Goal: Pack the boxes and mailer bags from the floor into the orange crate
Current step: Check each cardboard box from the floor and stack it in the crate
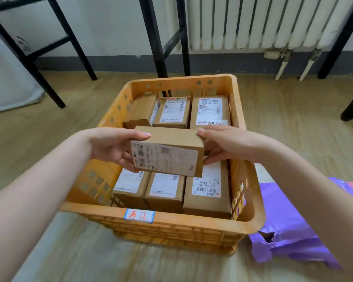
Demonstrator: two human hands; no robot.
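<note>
While the left hand (114, 148) and right hand (222, 145) each curl round one end of a brown cardboard box (167, 153), it is held above the middle of the orange crate (192, 219), over the boxes packed inside. Its shipping label shows a barcode and "H01-260". A taped tag (139, 216) on the crate's near rim reads "浙江" in red. One packed box (207, 186) is labelled "360 H35 299". A torn purple mailer bag (283, 224) lies on the floor just beside the crate's right wall.
</note>
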